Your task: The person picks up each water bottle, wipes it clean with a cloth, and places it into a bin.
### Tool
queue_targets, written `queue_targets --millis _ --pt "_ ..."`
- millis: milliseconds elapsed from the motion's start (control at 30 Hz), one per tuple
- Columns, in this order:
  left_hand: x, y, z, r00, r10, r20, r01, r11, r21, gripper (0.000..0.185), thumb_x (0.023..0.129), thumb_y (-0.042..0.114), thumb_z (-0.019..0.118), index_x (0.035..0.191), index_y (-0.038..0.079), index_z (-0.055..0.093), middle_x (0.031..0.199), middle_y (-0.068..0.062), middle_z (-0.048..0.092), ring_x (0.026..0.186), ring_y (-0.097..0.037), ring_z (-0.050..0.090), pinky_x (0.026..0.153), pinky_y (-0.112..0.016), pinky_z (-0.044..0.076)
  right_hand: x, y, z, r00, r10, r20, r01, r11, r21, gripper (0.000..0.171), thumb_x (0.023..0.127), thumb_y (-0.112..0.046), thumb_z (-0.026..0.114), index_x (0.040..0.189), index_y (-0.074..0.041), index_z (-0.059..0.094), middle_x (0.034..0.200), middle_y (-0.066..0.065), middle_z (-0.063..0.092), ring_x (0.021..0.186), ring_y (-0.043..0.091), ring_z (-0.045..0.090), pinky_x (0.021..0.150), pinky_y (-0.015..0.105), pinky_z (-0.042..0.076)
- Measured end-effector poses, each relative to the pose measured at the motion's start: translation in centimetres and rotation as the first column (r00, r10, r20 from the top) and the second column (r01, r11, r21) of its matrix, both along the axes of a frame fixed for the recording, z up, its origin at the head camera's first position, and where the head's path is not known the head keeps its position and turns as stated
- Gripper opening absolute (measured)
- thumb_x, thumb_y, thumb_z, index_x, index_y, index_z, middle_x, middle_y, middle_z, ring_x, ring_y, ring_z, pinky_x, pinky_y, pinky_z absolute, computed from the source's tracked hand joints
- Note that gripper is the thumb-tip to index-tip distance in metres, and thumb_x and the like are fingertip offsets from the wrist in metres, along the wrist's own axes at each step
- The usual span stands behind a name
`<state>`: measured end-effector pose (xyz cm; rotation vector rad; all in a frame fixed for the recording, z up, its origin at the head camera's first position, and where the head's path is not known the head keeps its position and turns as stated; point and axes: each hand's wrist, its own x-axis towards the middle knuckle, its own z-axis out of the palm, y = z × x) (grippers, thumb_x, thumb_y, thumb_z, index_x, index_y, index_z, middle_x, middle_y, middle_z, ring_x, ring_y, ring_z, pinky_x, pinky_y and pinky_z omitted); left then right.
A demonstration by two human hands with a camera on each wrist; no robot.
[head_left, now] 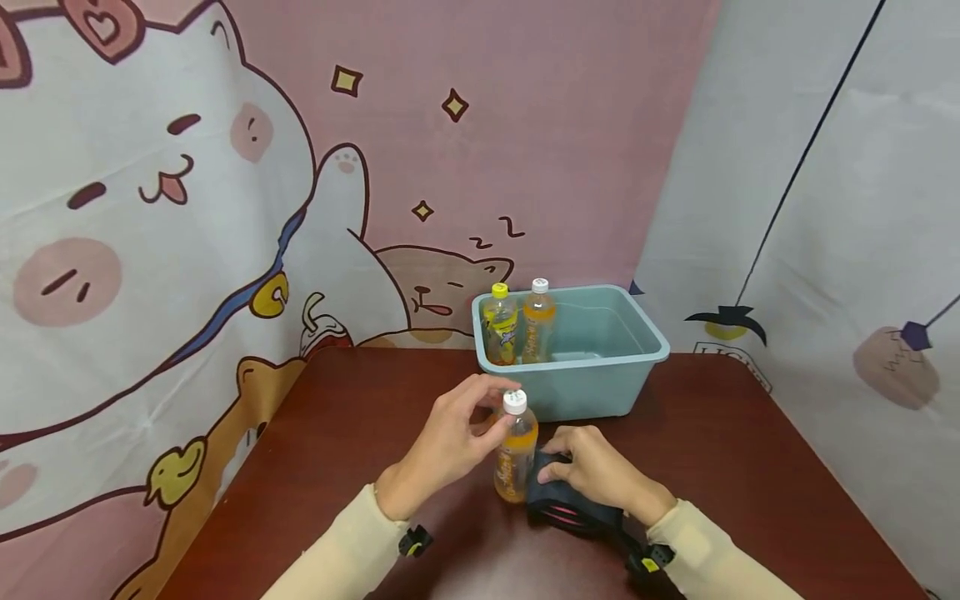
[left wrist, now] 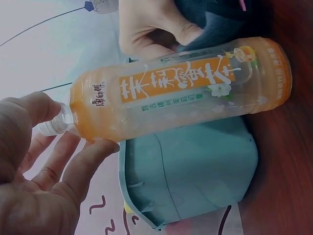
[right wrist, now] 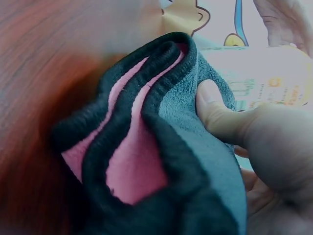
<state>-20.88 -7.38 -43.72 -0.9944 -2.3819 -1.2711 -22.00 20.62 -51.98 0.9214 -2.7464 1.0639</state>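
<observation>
An orange-labelled tea bottle [head_left: 515, 462] with a white cap stands upright on the table. My left hand [head_left: 457, 429] grips it around the neck, just below the cap, as the left wrist view shows at the bottle's shoulder [left wrist: 88, 107]. Beside the bottle, on its right, my right hand [head_left: 600, 471] pinches a folded grey cloth [head_left: 566, 496]. Pink inner layers and dark bound edges show at the cloth's folds in the right wrist view, where my right thumb [right wrist: 215, 110] presses on its grey face. The cloth sits close against the bottle's lower side.
Behind the hands a light blue plastic bin [head_left: 577, 392] stands on the dark red table [head_left: 352, 433]. Inside it, at the left, are a yellow-capped bottle [head_left: 500, 329] and a white-capped orange bottle [head_left: 538, 329]. A cartoon-printed curtain [head_left: 570, 150] hangs behind the table.
</observation>
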Motion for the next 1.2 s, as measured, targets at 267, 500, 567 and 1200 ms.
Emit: queue_targets --millis 267,500,567,1200 --pt "-0.2 0.2 -0.2 0.999 -0.03 0.014 0.031 1.0 -0.008 0.044 0.107 0.01 0.086 0.147 0.019 0.07 0.132 -0.001 0.075 0.117 -0.019 0.082 0.084 -0.023 0.069 0.6 0.4 1.9 0.998 -0.067 -0.018 0.066 0.997 -0.034 0.025 0.097 -0.027 0.097 0.118 -0.015 0.092 0.104 -0.012 0.084 0.092 -0.001 0.072 0.08 0.023 0.062" --pt "-0.3 -0.1 -0.2 1.0 -0.026 0.007 0.026 1.0 0.008 0.048 0.105 0.006 0.088 0.147 0.017 0.07 0.131 -0.004 0.075 0.113 -0.02 0.082 0.086 -0.02 0.069 0.4 0.2 4.6 0.992 -0.069 -0.102 0.056 0.991 -0.123 0.028 0.093 -0.023 0.1 0.117 -0.013 0.092 0.1 -0.013 0.083 0.077 0.001 0.061 0.071 0.023 0.058" --pt "-0.4 -0.1 -0.1 1.0 -0.027 -0.003 0.027 1.0 0.008 0.048 0.105 0.005 0.088 0.148 0.016 0.07 0.131 -0.005 0.075 0.113 -0.02 0.082 0.086 -0.021 0.069 0.5 0.1 5.3 0.989 -0.075 -0.124 0.056 0.988 -0.147 0.029 0.092 -0.022 0.101 0.118 -0.012 0.091 0.099 -0.012 0.083 0.074 0.001 0.059 0.068 0.023 0.056" --pt "-0.4 -0.2 0.1 0.999 -0.032 0.0 0.032 0.999 -0.002 0.044 0.106 0.007 0.087 0.146 0.017 0.07 0.128 -0.004 0.074 0.113 -0.017 0.083 0.091 -0.04 0.074 0.9 -1.9 8.8 0.983 -0.105 -0.149 0.068 0.969 -0.237 0.032 0.093 -0.022 0.1 0.123 -0.015 0.092 0.106 -0.008 0.081 0.088 0.005 0.071 0.07 0.026 0.062"
